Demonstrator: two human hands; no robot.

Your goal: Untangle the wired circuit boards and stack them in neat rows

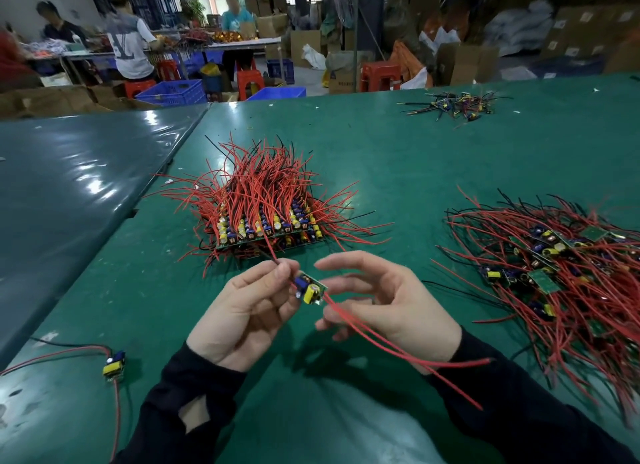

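Two bare hands in dark sleeves meet above the near middle of the green table [381, 145], with one small circuit board [310, 289] between them. The left hand [247, 311] pinches the board's upper red and black leads between thumb and fingertips, so the board hangs just beside those fingers, its yellow and blue parts facing up. The right hand [388, 301] is spread loosely with its fingers relaxed and slightly curved; the board's two long red wires [398, 346] run across its palm toward the near right edge, but whether the fingers actually press them cannot be told. Just beyond the hands, toward the middle of the table, stands the stacked block of boards [266, 226] in tidy layered rows, its red wires fanning up and outward. At the right edge lies the tangled heap of boards [554, 273], red and black wires crossing in every direction. A single loose board [114, 366] lies near the left edge at the near side, its leads trailing away. A smaller scatter of wired parts [457, 107] rests by the far right corner. Past the far edge are blue crates [173, 91], red stools, cardboard boxes and people at another table.
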